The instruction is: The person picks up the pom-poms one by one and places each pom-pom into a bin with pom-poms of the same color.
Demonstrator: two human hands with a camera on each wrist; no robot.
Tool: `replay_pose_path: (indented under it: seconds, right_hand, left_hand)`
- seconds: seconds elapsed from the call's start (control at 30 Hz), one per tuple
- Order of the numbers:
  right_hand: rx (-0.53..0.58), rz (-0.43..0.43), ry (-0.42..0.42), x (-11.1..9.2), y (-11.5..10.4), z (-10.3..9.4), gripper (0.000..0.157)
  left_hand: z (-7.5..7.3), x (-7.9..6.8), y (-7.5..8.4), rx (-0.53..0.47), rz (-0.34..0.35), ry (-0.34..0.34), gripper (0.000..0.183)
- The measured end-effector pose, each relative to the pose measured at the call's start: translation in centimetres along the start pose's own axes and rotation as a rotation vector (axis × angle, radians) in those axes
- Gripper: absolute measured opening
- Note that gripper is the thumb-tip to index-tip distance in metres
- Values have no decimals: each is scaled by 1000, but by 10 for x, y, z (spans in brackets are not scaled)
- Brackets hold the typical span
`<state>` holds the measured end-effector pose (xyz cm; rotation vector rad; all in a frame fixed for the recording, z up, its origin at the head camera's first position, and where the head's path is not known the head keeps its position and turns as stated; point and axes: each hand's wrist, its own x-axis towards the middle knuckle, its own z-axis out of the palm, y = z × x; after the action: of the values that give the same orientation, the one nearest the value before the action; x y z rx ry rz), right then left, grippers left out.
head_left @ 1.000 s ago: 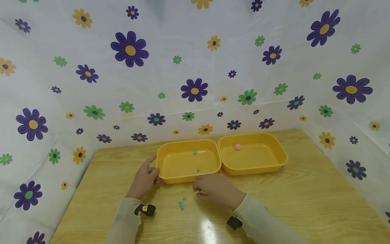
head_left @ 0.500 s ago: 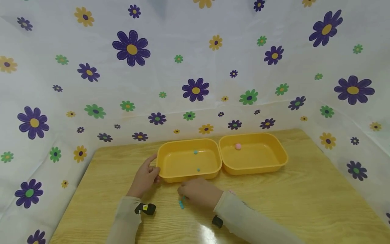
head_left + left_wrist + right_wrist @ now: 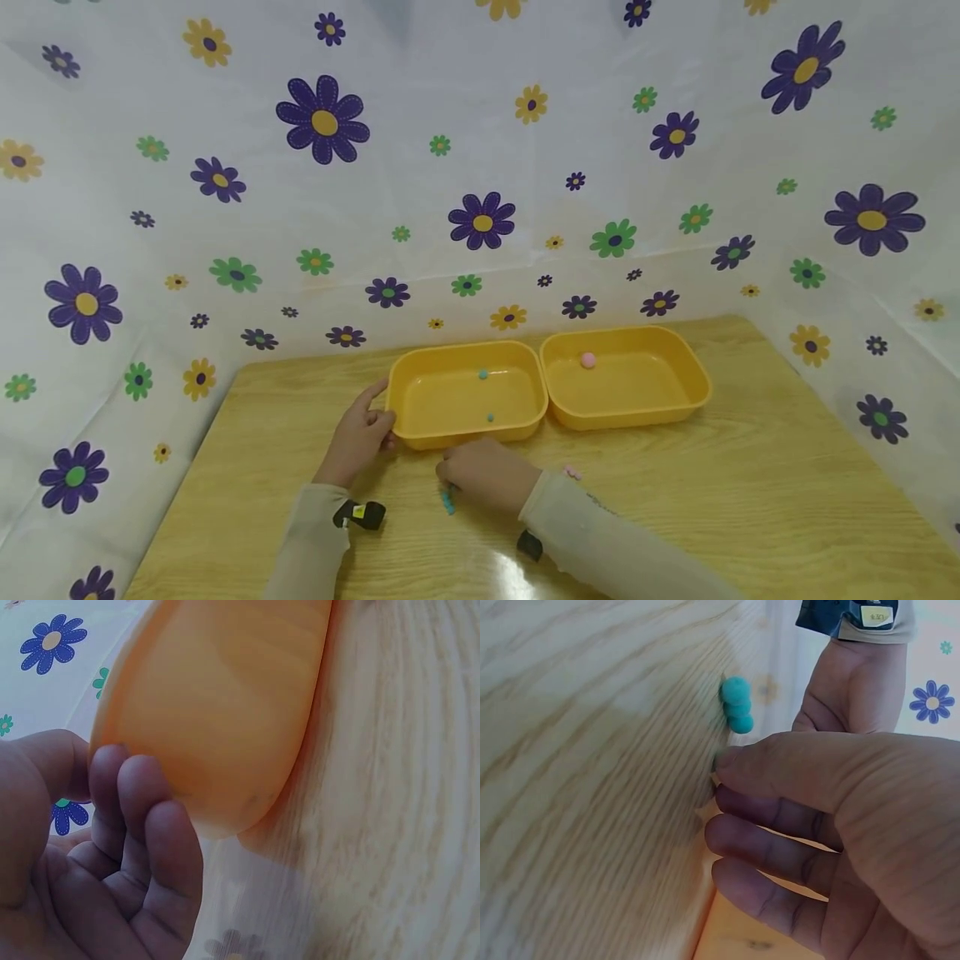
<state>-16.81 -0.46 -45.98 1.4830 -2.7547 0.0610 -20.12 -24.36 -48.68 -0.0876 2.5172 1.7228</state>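
Since a second ago the right hand [image 3: 487,475] has moved left across the table, and its fingertips now reach the teal balls [image 3: 447,502] lying there; a few pink beads [image 3: 572,472] have come into sight at the far edge of the right sleeve [image 3: 592,525]. The left hand [image 3: 358,437] has kept its hold on the left end of the left tray [image 3: 465,437], fingers curled against the outer wall.

The two hands are apart. The right hand's thumb and index finger come close together at the tabletop; whether they pinch a ball I cannot tell. Three teal balls lie clustered just beyond the thumb in the right wrist view.

Two more teal balls [image 3: 483,375] sit inside the left tray, one far, one near. Close on its right stands the right tray [image 3: 630,418], also yellow, with a pink ball [image 3: 588,360] at its far left.

The table [image 3: 750,475] is pale grained wood, with a bright patch of glare near the front. A white sheet [image 3: 375,200], creased and printed with purple, yellow and green flowers, screens the far, left and right sides.
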Motion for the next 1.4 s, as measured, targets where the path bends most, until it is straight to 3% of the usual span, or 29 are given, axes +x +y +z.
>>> replay_pose_path:
  seconds: [0.17,0.3,0.47,0.6,0.73,0.83,1.0,1.17,1.4]
  right_hand:
    - [39,-4,15,-4,2,0,18]
    - [119,2,37,-9,7,-11,29]
    - [134,12,127,-20,18,-28,18]
    - [128,28,242,-36,32,-46,13]
    - [145,75,451,-54,49,-66,18]
    - [154,110,551,-64,59,-74,18]
    - [173,148,564,-73,66,-75,12]
    - [171,241,587,-80,69,-75,9]
    - [234,330,591,-87,75,-72,13]
  left_hand:
    - [1,-2,-1,-1,-11,-6,60]
    - [2,-2,0,-1,-13,-1,59]
    - [1,-2,2,0,-11,3,60]
    - [2,-4,5,8,-19,8,60]
    - [3,-4,6,13,-22,9,60]
    - [3,-4,6,13,-21,12,60]
    - [3,-4,5,12,-23,16,59]
    - [1,-4,5,14,-11,18,59]
    - [2,-4,4,20,-4,17,59]
